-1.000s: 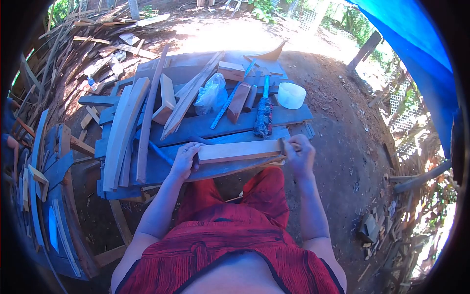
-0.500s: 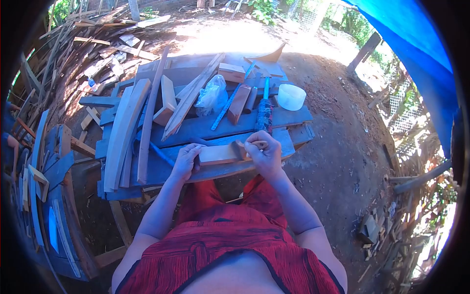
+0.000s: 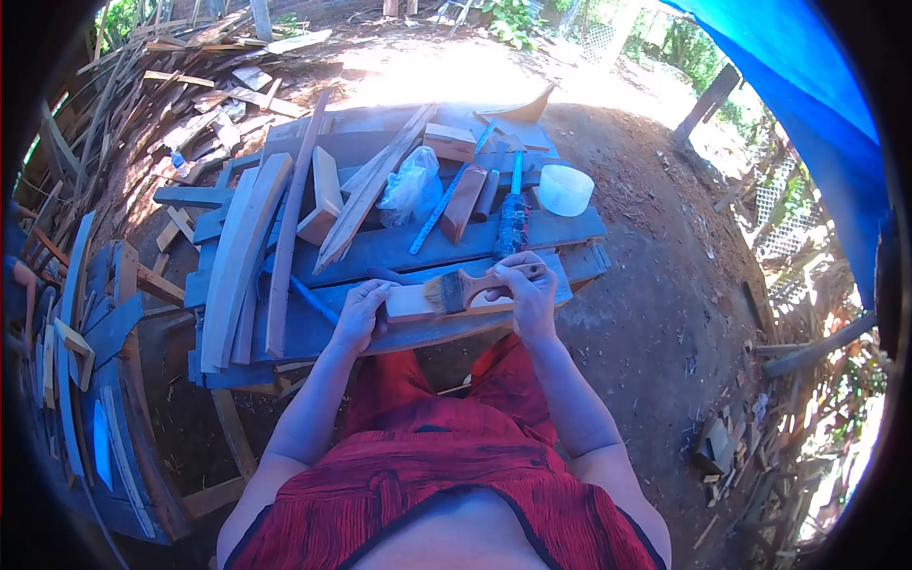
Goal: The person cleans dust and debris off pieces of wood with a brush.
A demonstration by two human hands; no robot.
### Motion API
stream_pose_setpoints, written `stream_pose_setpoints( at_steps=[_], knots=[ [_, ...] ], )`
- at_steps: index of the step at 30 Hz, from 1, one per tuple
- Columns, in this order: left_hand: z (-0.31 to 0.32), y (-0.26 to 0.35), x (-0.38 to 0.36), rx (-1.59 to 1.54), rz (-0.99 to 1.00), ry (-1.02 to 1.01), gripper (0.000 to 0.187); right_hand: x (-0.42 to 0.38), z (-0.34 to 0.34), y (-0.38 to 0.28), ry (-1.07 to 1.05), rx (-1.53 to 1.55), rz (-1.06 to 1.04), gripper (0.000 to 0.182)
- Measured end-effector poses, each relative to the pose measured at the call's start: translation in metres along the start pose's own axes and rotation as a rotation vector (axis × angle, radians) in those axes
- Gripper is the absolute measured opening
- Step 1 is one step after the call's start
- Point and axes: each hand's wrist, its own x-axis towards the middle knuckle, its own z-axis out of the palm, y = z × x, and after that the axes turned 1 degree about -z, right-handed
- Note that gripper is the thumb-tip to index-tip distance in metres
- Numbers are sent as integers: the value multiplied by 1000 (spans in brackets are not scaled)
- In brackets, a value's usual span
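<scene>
My right hand [image 3: 528, 296] is closed around the wooden handle of a wide paintbrush [image 3: 456, 291]. The brush's pale bristles lie over the upper face of a light wooden block [image 3: 410, 302], pointing left. At the block's left end my left hand [image 3: 359, 313] grips it with bent fingers, the thumb side up. A dark edge shows just below those fingers. The block lies near the front edge of a rough plank table [image 3: 427, 334], close to my lap. Behind the brush stands a dark wrapped tool with a blue-green shaft [image 3: 513, 220].
Long boards [image 3: 245, 261] lie on the table's left side. A crumpled plastic bag [image 3: 411, 186], a ruler [image 3: 440, 211], a reddish wood block [image 3: 465, 201] and a white tub [image 3: 566, 190] sit farther back. Scrap wood [image 3: 204, 128] is piled at left; another person's arm [image 3: 26, 280] shows at the far left edge.
My right hand has shifted slightly right and turned, bringing the brush's bristles and handle into fuller view across the block. My left hand stays at the block's left end.
</scene>
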Motion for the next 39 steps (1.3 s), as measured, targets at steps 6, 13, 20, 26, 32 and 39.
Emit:
stream_pose_setpoints(
  at_steps=[6,13,20,26,32,39],
  knots=[
    [-1,-2,1,6,0,4,23,10,-34,-2,66,-116,-41,3],
    [2,2,-1,-9,15,4,23,16,-82,-17,203,-286,-99,4],
    [0,0,-1,-10,15,-1,23,15,-100,-29,320,-745,-312,5],
    [1,1,-1,-5,13,-1,23,9,-73,-21,206,-1013,-559,4],
    [-1,-2,0,-4,9,3,23,-3,-19,-16,7,-954,-538,4],
    [0,0,-1,-8,31,-11,23,-3,26,3,-179,-464,-293,5]
  ],
)
